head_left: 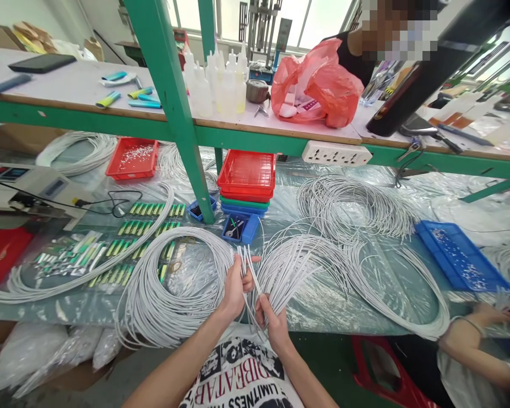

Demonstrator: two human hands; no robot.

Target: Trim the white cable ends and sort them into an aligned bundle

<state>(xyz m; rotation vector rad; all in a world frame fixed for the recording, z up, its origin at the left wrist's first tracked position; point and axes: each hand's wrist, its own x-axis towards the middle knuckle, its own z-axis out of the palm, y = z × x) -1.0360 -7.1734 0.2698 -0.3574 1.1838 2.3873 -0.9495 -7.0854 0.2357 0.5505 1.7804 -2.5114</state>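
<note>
In front of my body, my left hand (236, 286) is closed around a few thin grey-white cables (245, 262) whose ends stick up past the fingers. Just right of it, my right hand (273, 320) pinches cable strands lower down. A large coil of grey cable (153, 306) lies left of my left hand, reaching over the table's front edge. Beyond my right hand spreads a fanned bundle of cable ends (289, 266). Further right is a looser cable loop (433, 317), with a big coil (348, 204) behind it.
Stacked red trays (247, 170) and a small blue bin (240, 226) stand ahead, beside a green post (176, 107). Rows of green-yellow pieces (127, 246) lie left. A blue tray (463, 258) of small white parts sits right, near a co-worker's arm (471, 345). A power strip (336, 153) hangs on the shelf.
</note>
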